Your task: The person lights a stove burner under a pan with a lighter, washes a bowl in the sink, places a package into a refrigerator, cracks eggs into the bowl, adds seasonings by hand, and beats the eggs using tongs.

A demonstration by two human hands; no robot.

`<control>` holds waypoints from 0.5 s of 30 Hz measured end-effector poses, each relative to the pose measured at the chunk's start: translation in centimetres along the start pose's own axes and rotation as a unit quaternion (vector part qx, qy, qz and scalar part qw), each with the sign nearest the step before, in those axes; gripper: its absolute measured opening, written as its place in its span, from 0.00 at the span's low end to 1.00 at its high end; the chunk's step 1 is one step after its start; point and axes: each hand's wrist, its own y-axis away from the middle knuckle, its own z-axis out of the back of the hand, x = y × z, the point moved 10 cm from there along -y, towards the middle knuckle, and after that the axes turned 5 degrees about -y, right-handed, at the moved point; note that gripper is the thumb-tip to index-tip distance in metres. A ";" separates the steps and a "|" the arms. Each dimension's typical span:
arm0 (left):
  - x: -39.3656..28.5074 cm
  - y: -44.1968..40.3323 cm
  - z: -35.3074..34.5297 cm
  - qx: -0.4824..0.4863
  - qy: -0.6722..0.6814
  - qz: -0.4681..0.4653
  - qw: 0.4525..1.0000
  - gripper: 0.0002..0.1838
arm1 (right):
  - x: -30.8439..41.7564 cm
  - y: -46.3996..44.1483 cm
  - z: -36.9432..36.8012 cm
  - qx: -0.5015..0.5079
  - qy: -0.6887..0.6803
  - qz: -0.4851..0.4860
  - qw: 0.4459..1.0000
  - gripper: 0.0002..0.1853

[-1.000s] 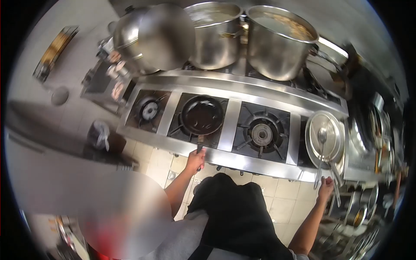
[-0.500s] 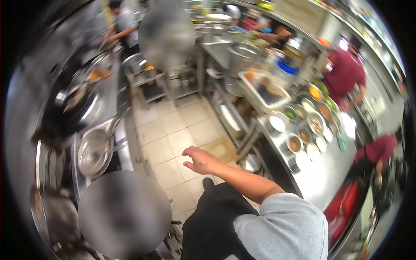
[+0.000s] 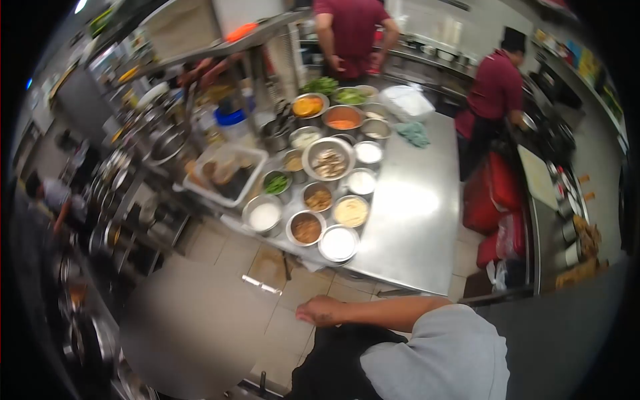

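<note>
Bowls stood clustered on the worktop, presumably for easy reach, near our right hand, whose grip we couldn't tell, our left hand unseen.

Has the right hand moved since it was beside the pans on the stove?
Yes. The right hand has left that spot, going toward the steel table; it is now above the floor tiles near the table's closer edge.
</note>
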 end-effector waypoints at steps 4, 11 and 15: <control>-3.1 0.2 -5.6 0.049 -0.130 -0.087 0.986 0.17 | -1.5 5.9 2.7 0.039 -0.031 -0.058 0.997 0.20; -5.7 0.1 -8.6 0.059 -0.278 -0.268 0.921 0.16 | -7.1 15.3 2.6 -0.095 -0.056 -0.129 0.986 0.21; -9.5 0.9 -9.7 0.161 -0.125 -0.246 0.948 0.16 | -2.5 15.1 7.1 -0.140 -0.112 -0.117 0.977 0.19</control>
